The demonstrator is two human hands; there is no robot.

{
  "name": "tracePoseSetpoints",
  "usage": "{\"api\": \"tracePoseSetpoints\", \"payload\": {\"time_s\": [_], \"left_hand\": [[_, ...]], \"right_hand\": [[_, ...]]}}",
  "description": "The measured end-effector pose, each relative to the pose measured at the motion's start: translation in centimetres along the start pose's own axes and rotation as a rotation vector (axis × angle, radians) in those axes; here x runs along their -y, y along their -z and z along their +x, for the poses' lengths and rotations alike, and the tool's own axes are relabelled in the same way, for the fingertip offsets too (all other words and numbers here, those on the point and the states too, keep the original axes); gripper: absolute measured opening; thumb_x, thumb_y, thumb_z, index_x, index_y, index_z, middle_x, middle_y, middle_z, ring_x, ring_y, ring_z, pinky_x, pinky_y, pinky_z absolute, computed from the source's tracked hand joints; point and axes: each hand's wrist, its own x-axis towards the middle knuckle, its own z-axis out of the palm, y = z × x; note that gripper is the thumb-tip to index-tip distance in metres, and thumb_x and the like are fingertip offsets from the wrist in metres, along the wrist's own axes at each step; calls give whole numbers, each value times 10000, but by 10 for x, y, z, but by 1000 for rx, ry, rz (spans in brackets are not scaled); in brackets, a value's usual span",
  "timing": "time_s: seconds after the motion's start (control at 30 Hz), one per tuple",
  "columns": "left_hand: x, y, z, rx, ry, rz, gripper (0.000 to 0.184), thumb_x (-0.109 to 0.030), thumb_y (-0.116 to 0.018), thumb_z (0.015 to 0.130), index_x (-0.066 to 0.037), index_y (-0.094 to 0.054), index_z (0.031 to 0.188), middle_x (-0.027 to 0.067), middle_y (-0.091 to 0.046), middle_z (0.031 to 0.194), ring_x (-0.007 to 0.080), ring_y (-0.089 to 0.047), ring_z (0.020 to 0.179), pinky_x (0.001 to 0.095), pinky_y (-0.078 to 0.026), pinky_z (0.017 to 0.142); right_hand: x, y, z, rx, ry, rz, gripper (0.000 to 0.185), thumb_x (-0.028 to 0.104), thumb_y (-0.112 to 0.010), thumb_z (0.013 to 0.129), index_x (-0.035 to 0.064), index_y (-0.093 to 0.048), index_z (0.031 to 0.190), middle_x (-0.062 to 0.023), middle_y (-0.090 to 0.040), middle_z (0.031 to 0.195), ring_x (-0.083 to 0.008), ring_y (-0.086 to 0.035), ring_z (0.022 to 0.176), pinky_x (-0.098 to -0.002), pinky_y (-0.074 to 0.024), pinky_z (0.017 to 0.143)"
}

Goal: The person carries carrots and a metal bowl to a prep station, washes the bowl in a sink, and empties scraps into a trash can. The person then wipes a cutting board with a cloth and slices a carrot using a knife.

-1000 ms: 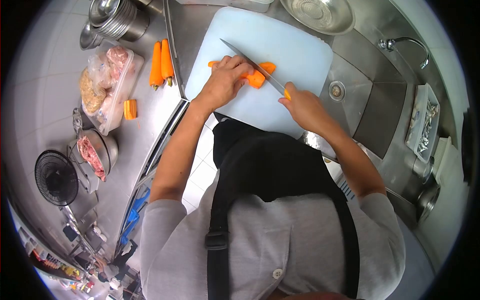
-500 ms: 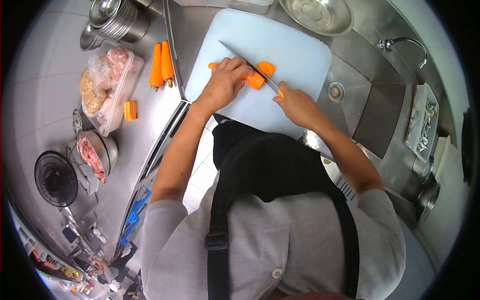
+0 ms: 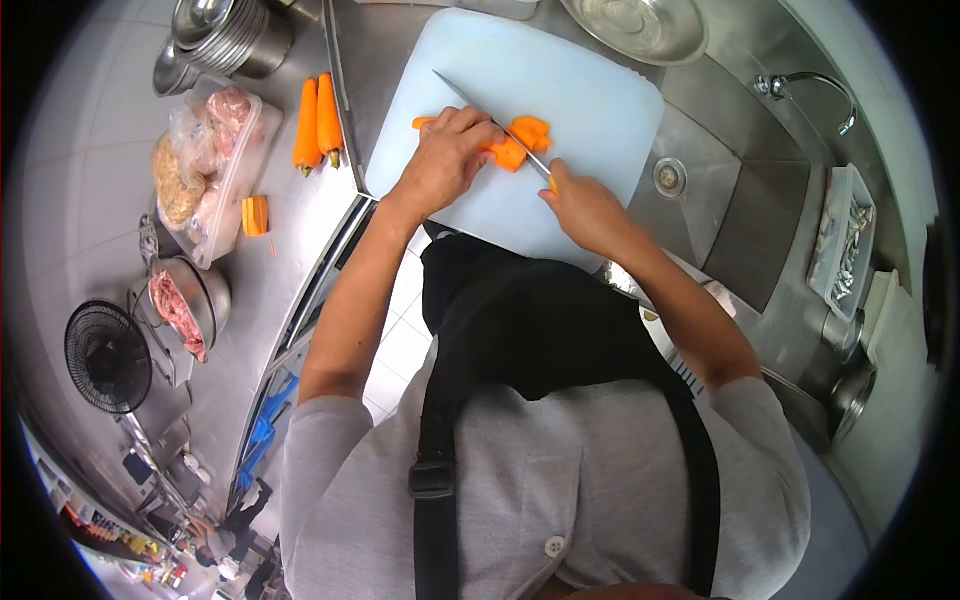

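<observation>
On a pale blue cutting board (image 3: 560, 75) lies a carrot (image 3: 508, 153), partly covered by my left hand (image 3: 448, 155), whose curled fingers grip it. My right hand (image 3: 588, 211) is closed around the yellow handle of a kitchen knife (image 3: 470, 99). The long blade slants across the carrot close to my left fingertips, its tip pointing to the board's upper left. Just beyond the blade sit cut carrot pieces (image 3: 531, 131). One end of carrot shows to the left of my left hand.
Two peeled carrots (image 3: 318, 122) and a carrot chunk (image 3: 255, 216) lie on the left counter, near a plastic tub (image 3: 240, 180) of bagged food. Further down are a bowl of raw meat (image 3: 178, 315) and a fan (image 3: 108, 357). To the right are a sink drain (image 3: 670, 177) and a faucet (image 3: 815, 92).
Another piece now appears cut off among the carrot pieces beyond the blade. The knife and my right hand have shifted slightly left, while my left hand keeps its hold.
</observation>
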Motion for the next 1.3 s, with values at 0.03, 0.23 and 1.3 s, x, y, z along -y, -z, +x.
{"api": "tracePoseSetpoints", "payload": {"time_s": [0.03,0.23,1.3], "left_hand": [[0,0,1,2,3,-16,356,32,-752,806,-112,-654,1116,87,-611,1210,317,-570,1111,421,-471,962],[4,-2,-2,1,4,-45,348,29,-752,812,-111,-656,1115,86,-614,1204,317,-572,1100,420,-475,957],[4,3,-1,-3,-12,-72,325,37,-770,782,-75,-644,1059,91,-631,1177,326,-581,1112,419,-478,960]], "right_hand": [[-3,-5,7,1,-12,15,325,277,-565,1031,-26,-486,1120,-269,-679,896,-453,-660,910,-556,-497,794],[8,25,-8,23,-54,28,313,291,-566,1038,1,-469,1101,-246,-654,848,-456,-639,828,-558,-464,737],[23,14,-18,-3,-66,17,307,253,-573,1026,-30,-481,1100,-261,-672,844,-457,-660,851,-576,-484,763]]}}
